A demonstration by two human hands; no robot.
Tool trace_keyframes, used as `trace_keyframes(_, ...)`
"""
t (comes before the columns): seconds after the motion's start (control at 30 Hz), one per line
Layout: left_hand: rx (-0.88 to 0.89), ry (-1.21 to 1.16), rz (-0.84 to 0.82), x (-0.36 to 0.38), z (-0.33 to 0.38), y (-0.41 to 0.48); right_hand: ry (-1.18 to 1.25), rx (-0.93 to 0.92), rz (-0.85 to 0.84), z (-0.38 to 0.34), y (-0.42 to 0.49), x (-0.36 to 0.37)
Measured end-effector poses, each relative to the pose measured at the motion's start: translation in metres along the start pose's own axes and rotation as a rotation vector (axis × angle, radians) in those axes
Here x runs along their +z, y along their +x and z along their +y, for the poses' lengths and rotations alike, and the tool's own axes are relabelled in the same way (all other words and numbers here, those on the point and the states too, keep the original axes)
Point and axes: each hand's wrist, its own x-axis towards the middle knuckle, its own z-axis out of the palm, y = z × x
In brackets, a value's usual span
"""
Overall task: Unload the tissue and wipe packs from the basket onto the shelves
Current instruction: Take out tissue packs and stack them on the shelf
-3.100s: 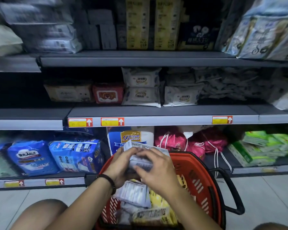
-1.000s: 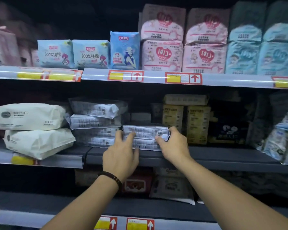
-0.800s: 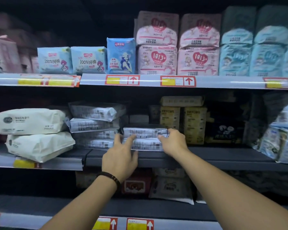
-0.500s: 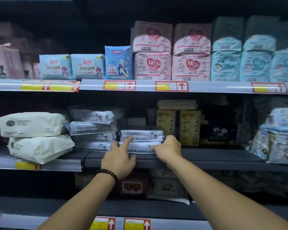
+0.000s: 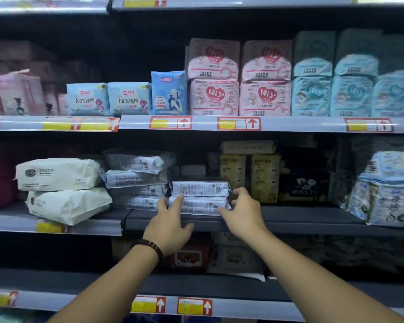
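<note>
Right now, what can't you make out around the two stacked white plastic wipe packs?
Head view only.
Grip of right hand on the stacked white plastic wipe packs: contact hidden behind its own fingers.
Pack print: too small, blurred.
One shelf down, red pack: partly hidden by left hand.
Text on yellow price tags: blurred.

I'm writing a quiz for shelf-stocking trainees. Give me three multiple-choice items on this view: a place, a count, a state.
1. Where do the left hand and right hand reach? A the pink-pack shelf B the shelf with yellow boxes C the floor
2. How many white wipe packs are stacked between them? A one B two C five
3. How do those packs lie? A flat B upright C hanging
B: the hands are at that shelf. B: one pack sits on another. A: broad faces down.
</note>
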Motion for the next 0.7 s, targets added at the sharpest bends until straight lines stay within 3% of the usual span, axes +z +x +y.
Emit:
trace_keyframes(0.13,0.211,-0.057,0.153,0.018,-0.004,-0.060,-0.040,-0.297,0.060,0.035,-0.056,-0.016)
trace_keyframes(0.23,0.280,-0.121,-0.086,0.064,-0.008,-0.113,-0.092,-0.362,-0.065,0.093,-0.109,-0.009)
trace_keyframes(0.37,0.228,-0.102,-0.538,0.148,-0.022,-0.179,-0.098,-0.091,-0.290,0.190,-0.188,0.020)
trace_keyframes(0.43,0.172,-0.073,-0.677,0.186,-0.037,-0.208,-0.137,0.076,-0.340,0.244,-0.230,0.035)
trace_keyframes(0.53,0.166,0.191,-0.878,0.226,-0.049,-0.236,-0.309,0.362,-0.485,0.297,-0.274,0.059)
trace_keyframes(0.63,0.161,0.257,-1.061,0.239,-0.045,-0.246,-0.305,0.422,-0.635,0.313,-0.293,0.083)
trace_keyframes(0.7,0.171,0.294,-1.136,0.246,-0.045,-0.242,-0.430,0.325,-0.719,0.316,-0.298,0.097)
